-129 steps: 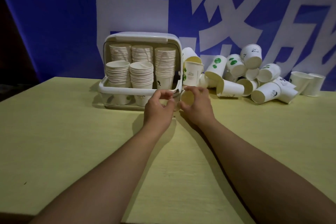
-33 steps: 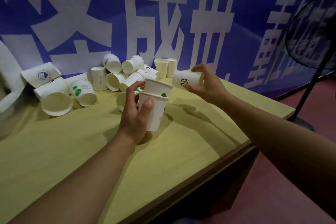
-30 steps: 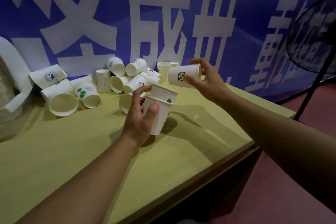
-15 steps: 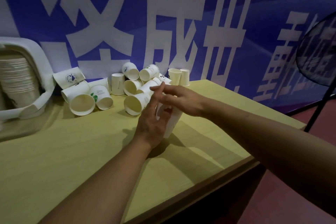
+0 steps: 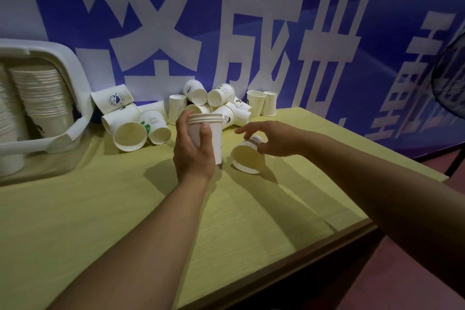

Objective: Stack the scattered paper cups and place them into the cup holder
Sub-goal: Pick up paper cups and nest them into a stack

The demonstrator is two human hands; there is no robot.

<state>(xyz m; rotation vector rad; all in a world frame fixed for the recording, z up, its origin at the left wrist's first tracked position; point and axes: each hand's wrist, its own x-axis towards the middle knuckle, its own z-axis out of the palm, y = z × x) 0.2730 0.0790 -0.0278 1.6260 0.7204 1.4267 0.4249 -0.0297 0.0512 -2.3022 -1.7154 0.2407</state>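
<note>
My left hand grips an upright stack of three nested white paper cups just above the yellow table. My right hand reaches down onto a single cup lying on its side, mouth toward me; its fingers curl over the cup's base. A heap of scattered paper cups lies behind against the banner. The white cup holder, lid up, stands at the far left with tall cup stacks inside.
Two upright cups stand at the back of the table. The table's front-right edge drops to a red floor. A black fan stands at the right. A blue banner with white characters covers the wall.
My right hand has let go of the panda cup on the stack in my left hand, which now counts three. It has moved right and down onto a lying cup.
</note>
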